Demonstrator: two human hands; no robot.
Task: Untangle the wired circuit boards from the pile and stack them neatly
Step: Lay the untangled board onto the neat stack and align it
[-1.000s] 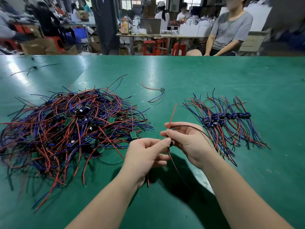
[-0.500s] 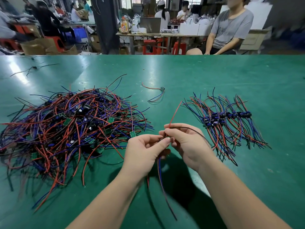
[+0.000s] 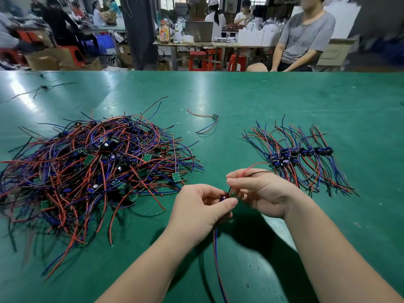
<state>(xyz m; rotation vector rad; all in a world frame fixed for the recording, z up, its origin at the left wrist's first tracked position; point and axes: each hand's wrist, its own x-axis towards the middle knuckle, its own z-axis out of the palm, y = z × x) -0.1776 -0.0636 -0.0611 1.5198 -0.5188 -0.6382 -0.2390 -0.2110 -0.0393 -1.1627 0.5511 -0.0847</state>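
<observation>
A big tangled pile of wired circuit boards (image 3: 94,171), red, blue and black leads with small green boards, covers the left of the green table (image 3: 262,101). A neat row of sorted boards (image 3: 299,156) lies on the right. Between them, both hands hold one wired board (image 3: 223,198). My left hand (image 3: 201,211) pinches the small board itself, and its blue and red leads hang down toward me. My right hand (image 3: 260,191) pinches the board's red and black leads, which curve off to the right toward the row.
One loose wired board (image 3: 215,117) lies alone at the table's middle back. A stray black wire (image 3: 41,89) sits at the far left. Behind the table's far edge a person in a grey shirt (image 3: 306,38) sits among other workers, stools and boxes.
The red lead that stood upright above my right hand has swung down to the right. The blue and red leads now hang straight below my left hand.
</observation>
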